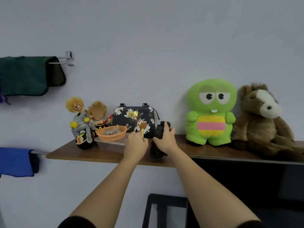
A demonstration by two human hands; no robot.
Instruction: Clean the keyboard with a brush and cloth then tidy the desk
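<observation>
Both my arms reach up to a wooden wall shelf (69, 153). My left hand (136, 143) grips a small brush (142, 128) with a pale wooden handle and tan bristles pointing up, just right of an orange basket (111, 134). My right hand (165, 137) is closed on a dark crumpled cloth (158, 150) that hangs down onto the shelf in front of a black floral handbag (134, 119). The keyboard is not in view.
The orange basket sits on a clear plastic box (110, 144). A doll on a toy motorbike (83, 122) stands at the shelf's left. A green plush (210, 112) and brown plush horse (263, 120) fill the right. Towels (23, 76) hang left; a dark monitor (246, 181) is below right.
</observation>
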